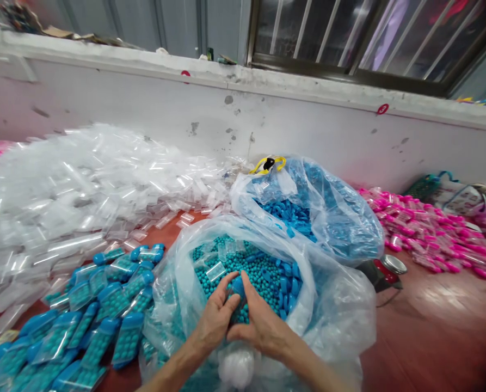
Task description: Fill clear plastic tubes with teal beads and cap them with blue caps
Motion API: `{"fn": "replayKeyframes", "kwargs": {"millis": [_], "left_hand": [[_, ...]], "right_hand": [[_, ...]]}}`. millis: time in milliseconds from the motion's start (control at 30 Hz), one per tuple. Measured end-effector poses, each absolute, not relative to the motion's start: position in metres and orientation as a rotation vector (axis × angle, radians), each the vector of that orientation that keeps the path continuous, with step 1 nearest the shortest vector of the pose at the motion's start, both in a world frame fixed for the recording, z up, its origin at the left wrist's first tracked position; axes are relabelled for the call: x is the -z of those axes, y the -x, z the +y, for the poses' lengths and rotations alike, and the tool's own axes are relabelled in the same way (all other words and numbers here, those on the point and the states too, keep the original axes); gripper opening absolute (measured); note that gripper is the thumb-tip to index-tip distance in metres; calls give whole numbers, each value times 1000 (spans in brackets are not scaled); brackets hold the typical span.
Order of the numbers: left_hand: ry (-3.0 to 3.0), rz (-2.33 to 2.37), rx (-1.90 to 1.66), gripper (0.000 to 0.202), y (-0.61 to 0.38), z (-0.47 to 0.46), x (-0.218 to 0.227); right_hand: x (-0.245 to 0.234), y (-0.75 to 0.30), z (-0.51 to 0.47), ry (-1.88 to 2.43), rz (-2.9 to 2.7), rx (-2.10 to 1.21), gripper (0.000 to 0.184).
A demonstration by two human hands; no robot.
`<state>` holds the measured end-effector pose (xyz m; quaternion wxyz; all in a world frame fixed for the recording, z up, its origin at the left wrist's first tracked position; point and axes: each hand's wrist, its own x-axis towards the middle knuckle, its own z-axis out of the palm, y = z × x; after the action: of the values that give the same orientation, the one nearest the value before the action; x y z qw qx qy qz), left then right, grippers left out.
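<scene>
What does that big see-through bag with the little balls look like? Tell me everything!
The bag looks like thin, milky plastic, wrinkled and shiny. It sits wide open on a reddish surface, its mouth roughly round. Inside are many teal balls, blue pieces mostly toward the right, and a few clear pieces. The left hand and right hand are at its opening, holding a blue-topped pack.
</scene>
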<state>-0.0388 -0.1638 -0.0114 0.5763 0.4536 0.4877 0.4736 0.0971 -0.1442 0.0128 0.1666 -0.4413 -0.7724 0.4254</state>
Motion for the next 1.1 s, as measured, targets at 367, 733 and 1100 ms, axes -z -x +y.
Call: {"fn": "replayKeyframes", "kwargs": {"millis": [367, 733, 1100], "left_hand": [[-953, 1169, -1189, 26, 30, -165, 6], [-1204, 1479, -1246, 12, 23, -163, 12], [-1760, 2420, -928, 37, 209, -190, -20]], "right_hand": [[0, -77, -154, 1226, -2316, -510, 67], [22, -75, -150, 1199, -2282, -657, 69], [-29, 0, -147, 523, -2755, -517, 85]]}}
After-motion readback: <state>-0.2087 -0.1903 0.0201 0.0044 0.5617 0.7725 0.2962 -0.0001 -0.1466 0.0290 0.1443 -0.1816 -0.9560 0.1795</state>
